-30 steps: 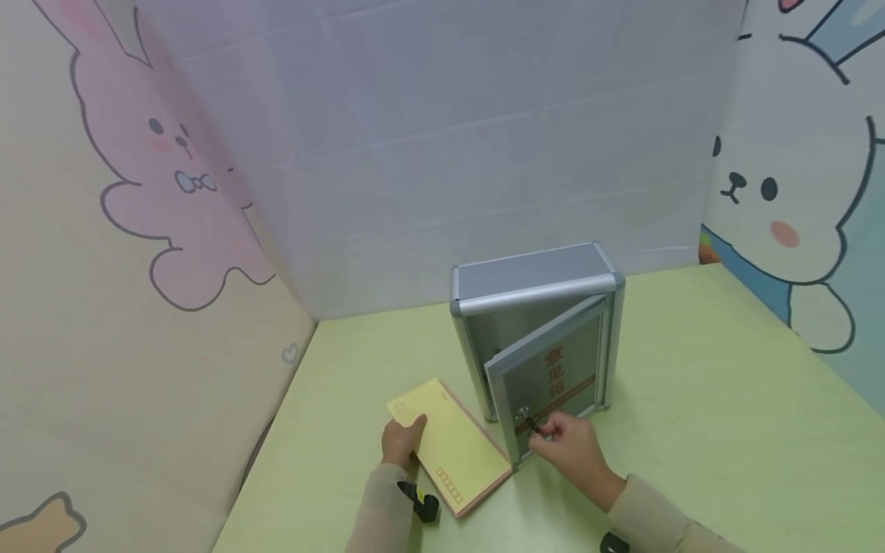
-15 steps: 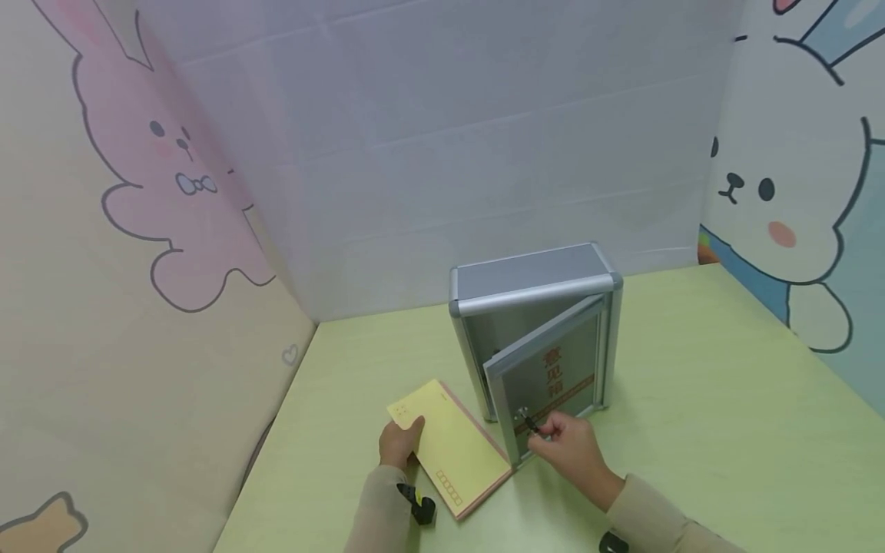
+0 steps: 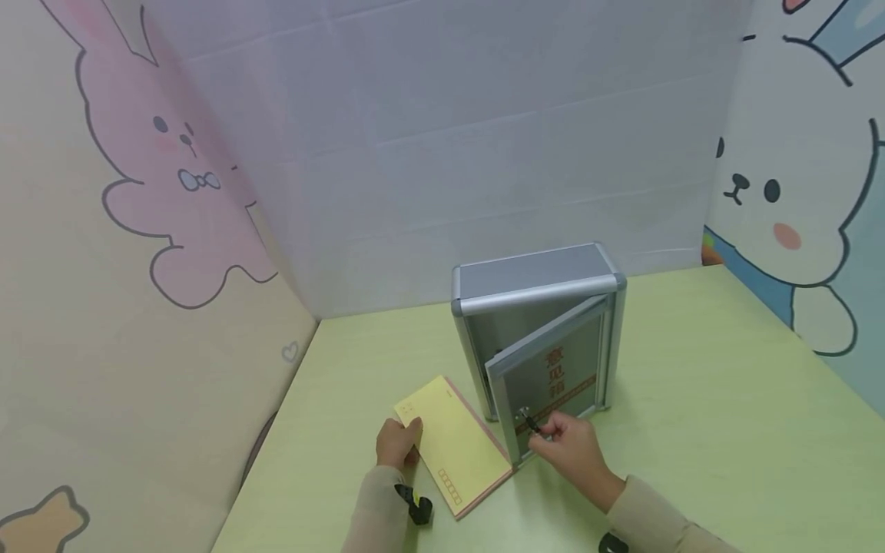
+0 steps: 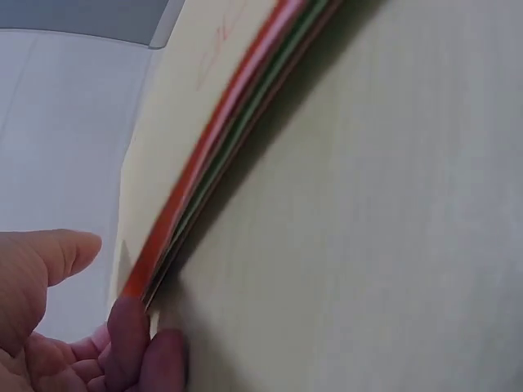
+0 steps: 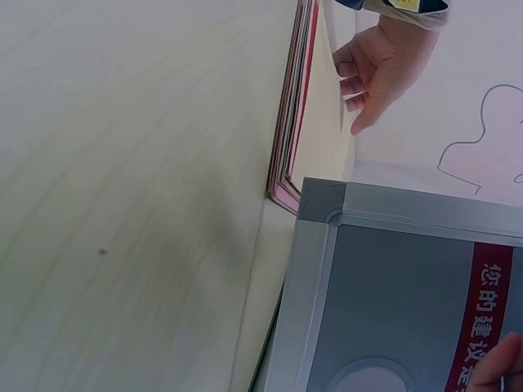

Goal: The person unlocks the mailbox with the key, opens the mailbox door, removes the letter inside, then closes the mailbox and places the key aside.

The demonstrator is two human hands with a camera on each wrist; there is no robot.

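A stack of envelopes (image 3: 456, 445), yellow on top with red, pink and green edges below, lies on the table. My left hand (image 3: 397, 443) is at its left edge. In the left wrist view the fingertips (image 4: 128, 339) touch the stack's edge, while the thumb (image 4: 73, 251) stands apart from it. To the right is a grey metal suggestion box (image 3: 539, 273), its door (image 3: 577, 346) ajar and hinged on the right. My right hand (image 3: 572, 449) pinches a black-headed key (image 3: 531, 423) in the door's lock; the right wrist view shows only its fingertips.
The pale green table (image 3: 691, 384) reaches back to a white sheet wall (image 3: 442, 138). Cartoon-printed walls flank it on the left and right. The envelopes' near right corner lies right at the door's lower corner. A dark cable (image 3: 259, 449) shows by the table's left edge.
My left hand has shifted slightly left, its thumb drawing back off the top envelope. The stack's far end has turned slightly right. My right hand stays on the key; the door has not moved.
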